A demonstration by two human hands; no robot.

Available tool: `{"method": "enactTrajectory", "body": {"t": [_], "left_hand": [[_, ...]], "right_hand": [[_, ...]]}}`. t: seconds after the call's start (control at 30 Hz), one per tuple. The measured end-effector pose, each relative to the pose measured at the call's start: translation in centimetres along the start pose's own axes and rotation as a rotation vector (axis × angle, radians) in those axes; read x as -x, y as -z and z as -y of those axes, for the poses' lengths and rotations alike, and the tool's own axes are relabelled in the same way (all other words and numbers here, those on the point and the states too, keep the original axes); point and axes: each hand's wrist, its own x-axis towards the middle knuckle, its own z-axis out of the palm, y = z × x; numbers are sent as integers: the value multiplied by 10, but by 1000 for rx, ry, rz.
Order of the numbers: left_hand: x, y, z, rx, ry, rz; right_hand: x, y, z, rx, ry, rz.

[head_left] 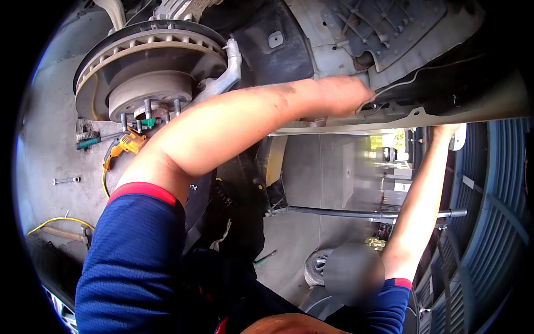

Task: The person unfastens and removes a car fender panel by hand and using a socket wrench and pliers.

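My left hand (346,96) is closed up inside the opened wheel-well area, back of the hand showing. Its fingertips meet a thin pale wire (409,83) running off to the right; what they pinch, if anything, is hidden. Just under the hand runs the pale edge of the car body (417,118). Out to the right, my right hand (445,129) reaches up to this same edge, its fingers out of sight behind it, beside a white rounded piece (459,137). A bare brake disc (161,61) with wheel studs sits at the upper left, past my left upper arm.
A yellow-and-black corded tool (125,146) and a green-handled tool (92,142) lie on the floor below the disc, near a wrench (67,181) and a hammer (64,232). A long dark bar (356,213) crosses the middle. A wheel (315,267) lies beyond.
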Motion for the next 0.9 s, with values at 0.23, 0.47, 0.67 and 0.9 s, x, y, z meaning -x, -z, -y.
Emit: {"method": "enactTrajectory", "body": {"t": [0.23, 0.47, 0.67, 0.9], "left_hand": [[-17, -28, 6, 25, -12, -49], [-33, -27, 4, 77, 35, -157], [-39, -14, -9, 37, 69, -64], [-38, -21, -13, 123, 75, -17]], "right_hand": [[1, 0, -1, 144, 170, -10], [2, -2, 5, 133, 151, 12], [5, 1, 4, 153, 152, 30], [6, 8, 9, 170, 161, 62]]}}
